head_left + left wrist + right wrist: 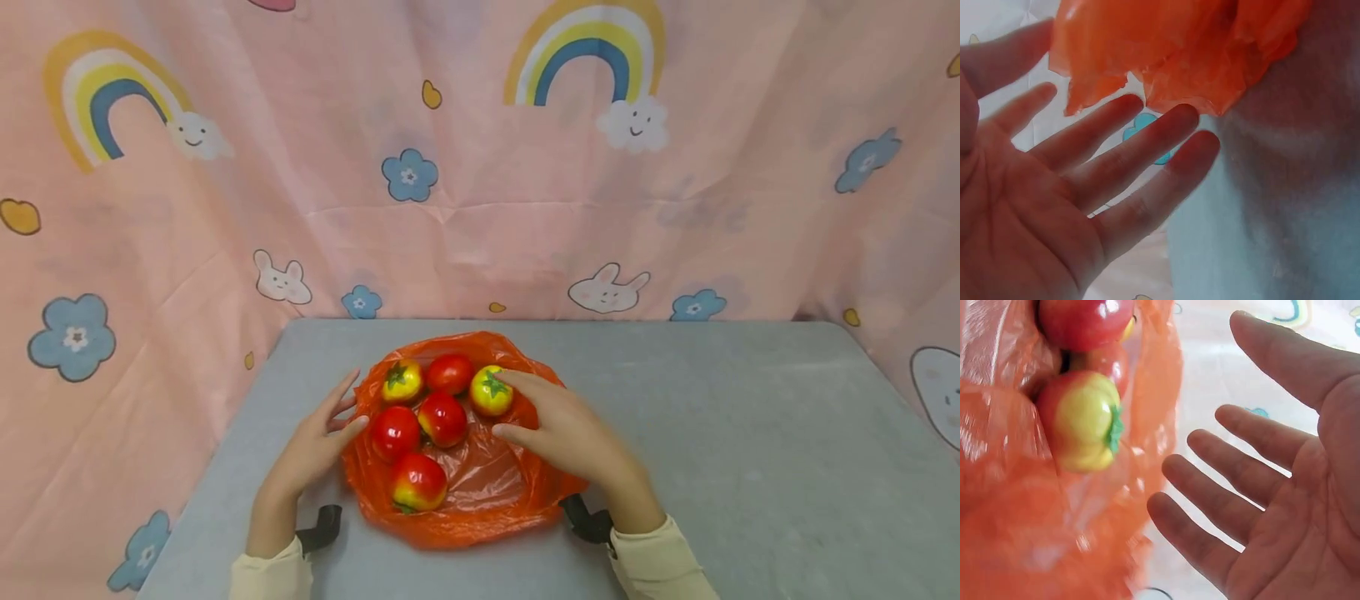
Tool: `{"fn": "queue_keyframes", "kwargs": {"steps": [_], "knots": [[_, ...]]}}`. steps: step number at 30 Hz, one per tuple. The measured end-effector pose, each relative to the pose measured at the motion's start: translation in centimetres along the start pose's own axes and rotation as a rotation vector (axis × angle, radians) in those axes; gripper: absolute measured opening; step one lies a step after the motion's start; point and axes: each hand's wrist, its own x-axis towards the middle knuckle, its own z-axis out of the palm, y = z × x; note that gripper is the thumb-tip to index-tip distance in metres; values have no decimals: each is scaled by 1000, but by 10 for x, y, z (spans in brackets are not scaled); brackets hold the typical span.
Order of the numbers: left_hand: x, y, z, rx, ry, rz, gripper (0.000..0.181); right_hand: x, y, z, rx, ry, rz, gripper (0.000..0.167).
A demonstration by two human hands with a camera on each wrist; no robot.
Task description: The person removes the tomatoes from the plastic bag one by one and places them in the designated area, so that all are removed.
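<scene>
An orange-red plastic bag (pixel 487 483) lies spread on the grey table, with several red and yellow tomato-like fruits (pixel 442 419) on it. The left hand (pixel 311 450) is at the bag's left edge, fingers spread and holding nothing; in the left wrist view the bag (pixel 1179 56) hangs beside its fingertips. Over the bag's right side is the right hand (pixel 573 433), its fingers extended near a yellow fruit with a green top (pixel 491 392). The right wrist view shows that hand (pixel 1260 500) with an empty palm, beside the bag (pixel 1154 425) and a yellow-red fruit (pixel 1082 422).
The grey table (pixel 750 450) extends to the right of the bag. Behind it hangs a pink curtain (pixel 480 250) with rainbows, flowers and rabbits. Dark curved pieces (pixel 322 529) show beside both wrists.
</scene>
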Motion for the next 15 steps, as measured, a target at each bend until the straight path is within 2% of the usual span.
{"fn": "queue_keyframes", "kwargs": {"steps": [7, 15], "knots": [[-1, 0, -1, -50, 13, -1, 70, 28, 6, 15, 13, 22, 7, 71], [0, 0, -2, -35, 30, -31, 70, 37, 20, 27, 43, 36, 31, 72]]}}
